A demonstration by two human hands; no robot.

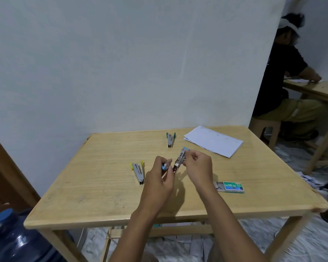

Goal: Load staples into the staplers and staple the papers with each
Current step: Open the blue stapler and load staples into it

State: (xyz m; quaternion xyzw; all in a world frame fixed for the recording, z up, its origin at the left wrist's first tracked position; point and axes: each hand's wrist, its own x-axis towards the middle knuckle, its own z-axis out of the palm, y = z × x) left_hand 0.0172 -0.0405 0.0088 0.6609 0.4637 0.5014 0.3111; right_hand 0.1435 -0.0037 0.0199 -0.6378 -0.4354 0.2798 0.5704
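A stack of white papers (214, 141) is laid at the far right of the tabletop (102, 186). A blue-tipped stapler (179, 160), swung open, is pinched by the left hand (159, 178) and right hand (199, 169) above the middle. A yellow-tipped stapler (138, 172) and a green-tipped stapler (170, 138) are seen lying open; a green staple box (231, 186) is set near the right edge. The pale grained wood is backed by a plain white wall (121, 63).
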